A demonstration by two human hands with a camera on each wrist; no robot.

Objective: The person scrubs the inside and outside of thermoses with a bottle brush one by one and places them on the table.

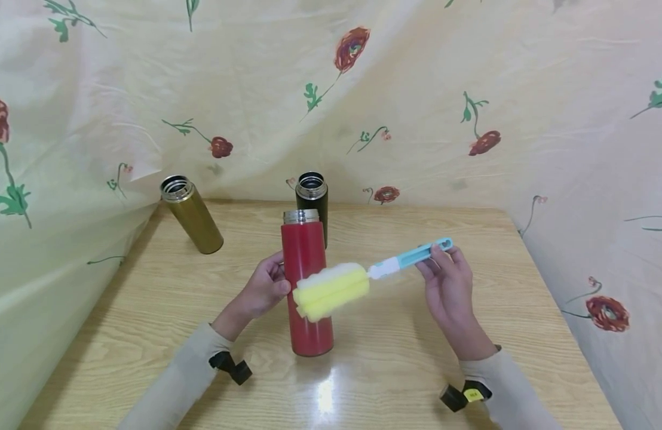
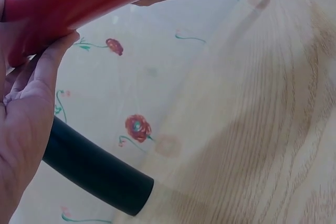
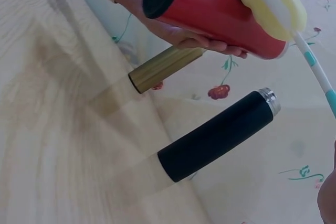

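Tall red metal-necked bottle (image 1: 304,251), blue-handled yellow sponge brush (image 1: 335,292)
Left grip (image 1: 266,286) holding bottle at 3 o'clock, right grip (image 1: 449,286) pinching brush at 9.

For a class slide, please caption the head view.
Left hand holds a red bottle, right hand a yellow sponge brush.

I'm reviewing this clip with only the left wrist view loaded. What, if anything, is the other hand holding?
Observer: In the head view, the right hand holds a sponge brush by its light blue handle.
Operator: My view cuts off the top of the red bottle. Is it capped?
Observer: No, the head view shows its silver neck with no cap on.
Operator: Any bottle besides that and the dark bottle?
Observer: Yes, a gold bottle stands left of the dark one in the head view.
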